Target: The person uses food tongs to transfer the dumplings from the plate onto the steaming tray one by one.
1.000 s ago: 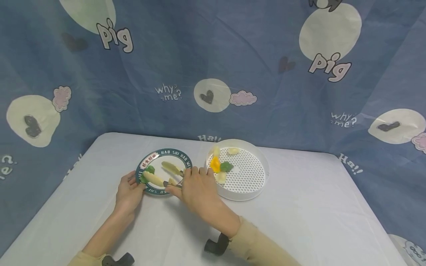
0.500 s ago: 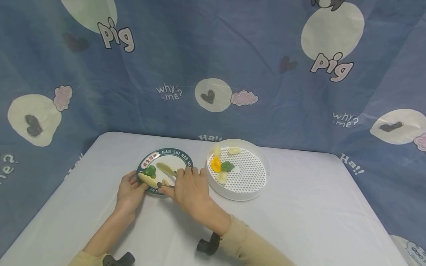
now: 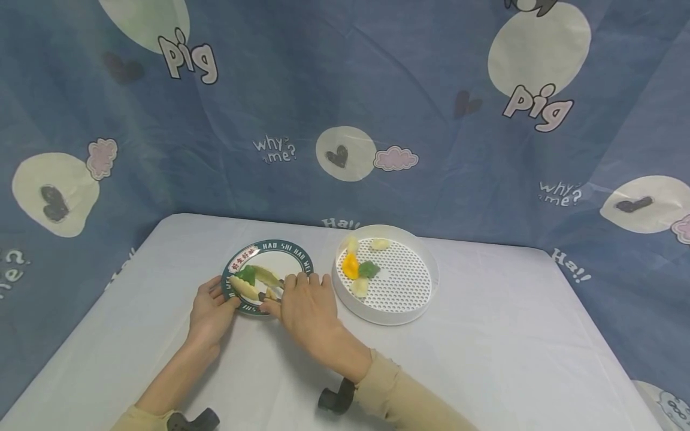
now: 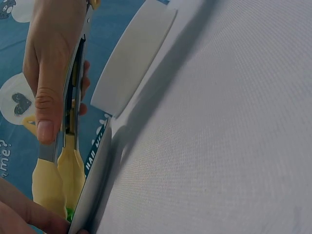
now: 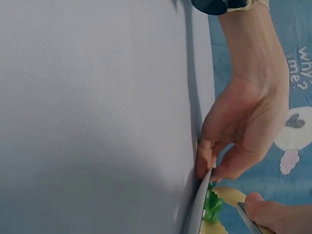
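My left hand (image 3: 210, 317) pinches the left rim of a plate (image 3: 277, 246) with a green lettered border, thumb on top and fingers beneath. In my right hand (image 3: 311, 308) I grip metal tongs with yellow scalloped tips (image 4: 48, 187), which reach over the plate. Between those tips lies a green leafy piece (image 3: 247, 275); whether they touch it, I cannot tell. A small pale piece (image 3: 271, 294) on the plate is partly hidden by the tongs and hand. In the right wrist view the green piece (image 5: 213, 207) shows just inside the plate's edge.
Right of the plate stands a round white steamer tray (image 3: 401, 287) with a perforated base. Along its left side lie a yellow-orange piece (image 3: 350, 265), a green piece (image 3: 369, 269) and several pale pieces (image 3: 359, 288). A blue patterned curtain (image 3: 431, 197) hangs behind the white table.
My right hand has moved left with the tongs, and their tips have come closer together around the green piece. The left hand stays at the plate's rim.
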`<state>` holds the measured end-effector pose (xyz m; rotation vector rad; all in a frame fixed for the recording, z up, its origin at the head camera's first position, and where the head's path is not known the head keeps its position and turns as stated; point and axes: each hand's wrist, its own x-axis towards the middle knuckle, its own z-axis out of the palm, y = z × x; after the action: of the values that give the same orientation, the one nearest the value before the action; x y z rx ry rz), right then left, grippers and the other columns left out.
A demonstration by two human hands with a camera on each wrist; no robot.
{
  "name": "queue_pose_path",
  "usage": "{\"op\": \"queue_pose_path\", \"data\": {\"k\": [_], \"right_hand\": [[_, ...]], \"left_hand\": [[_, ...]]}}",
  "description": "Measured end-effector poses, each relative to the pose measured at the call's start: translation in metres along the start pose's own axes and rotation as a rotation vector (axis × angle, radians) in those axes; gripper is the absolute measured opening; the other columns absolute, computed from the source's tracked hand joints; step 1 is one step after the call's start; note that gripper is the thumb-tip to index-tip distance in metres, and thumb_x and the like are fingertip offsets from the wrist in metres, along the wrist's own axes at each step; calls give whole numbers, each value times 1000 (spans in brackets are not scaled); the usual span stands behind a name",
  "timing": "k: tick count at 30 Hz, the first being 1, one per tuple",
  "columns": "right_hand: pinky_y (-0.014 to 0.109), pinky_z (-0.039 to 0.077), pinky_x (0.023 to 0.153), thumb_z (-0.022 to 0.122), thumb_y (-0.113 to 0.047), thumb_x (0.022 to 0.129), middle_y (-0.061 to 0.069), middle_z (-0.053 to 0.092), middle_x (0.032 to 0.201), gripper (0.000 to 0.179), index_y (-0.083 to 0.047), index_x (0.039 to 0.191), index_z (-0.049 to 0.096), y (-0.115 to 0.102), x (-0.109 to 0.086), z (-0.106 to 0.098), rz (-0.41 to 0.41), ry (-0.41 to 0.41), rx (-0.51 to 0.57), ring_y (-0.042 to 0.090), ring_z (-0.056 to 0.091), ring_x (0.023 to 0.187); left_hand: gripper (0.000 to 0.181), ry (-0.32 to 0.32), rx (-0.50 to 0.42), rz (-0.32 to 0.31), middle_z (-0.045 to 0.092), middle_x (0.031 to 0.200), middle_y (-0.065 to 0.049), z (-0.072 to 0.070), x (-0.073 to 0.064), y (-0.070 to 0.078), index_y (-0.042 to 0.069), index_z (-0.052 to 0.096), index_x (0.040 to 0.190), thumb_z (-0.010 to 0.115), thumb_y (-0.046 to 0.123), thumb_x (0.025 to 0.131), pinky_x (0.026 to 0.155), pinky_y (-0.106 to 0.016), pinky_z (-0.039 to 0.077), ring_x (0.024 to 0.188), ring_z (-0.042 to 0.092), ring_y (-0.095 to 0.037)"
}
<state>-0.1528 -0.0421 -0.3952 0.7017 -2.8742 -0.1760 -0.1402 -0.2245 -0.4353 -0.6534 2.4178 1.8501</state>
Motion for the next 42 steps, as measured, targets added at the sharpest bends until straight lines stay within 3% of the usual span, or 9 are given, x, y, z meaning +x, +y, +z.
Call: {"op": "queue_pose_path", "data": {"k": [11,19,21,28,37,42], "right_hand": [[35,57,83,45,-76,103,2,74,95,67,-14,107,70,7,-2,-1,7,32,-23,18,67,87],[47,61,106,46,-74,103,5,79,107,70,-11,120,71,13,-6,-5,25,2,11,23,74,103],[46,60,104,47,-74,103,6,79,107,70,-11,121,71,15,-7,-5,29,-3,21,23,73,102],[36,53,77,49,-75,102,3,71,91,70,-10,115,71,21,-9,-5,39,-6,12,22,66,86],[35,52,77,51,-72,103,3,62,83,63,-11,102,66,32,-11,-5,55,-25,59,21,63,82],[35,52,77,47,-75,102,3,62,81,66,-11,99,65,37,-12,-4,63,-27,30,21,65,79]], "left_hand": [[84,8,2,-13,25,173,-34,1,1,1,-3,-2,171,50,3,106,132,-53,41,159,38,-48],[85,11,-5,-16,27,173,-34,0,1,2,-4,-1,171,52,3,104,132,-52,42,158,40,-48],[85,14,-2,-16,27,173,-35,1,0,2,-4,-1,171,51,3,104,132,-52,42,158,39,-48],[84,27,20,-20,29,171,-36,1,-1,1,-4,0,171,50,4,104,131,-52,44,157,41,-48],[83,29,34,-20,25,173,-36,2,-1,0,-3,-1,171,49,3,105,132,-54,42,158,38,-50],[83,32,37,-11,25,172,-36,3,-2,0,-4,-1,171,48,2,104,131,-54,43,158,38,-50]]}}
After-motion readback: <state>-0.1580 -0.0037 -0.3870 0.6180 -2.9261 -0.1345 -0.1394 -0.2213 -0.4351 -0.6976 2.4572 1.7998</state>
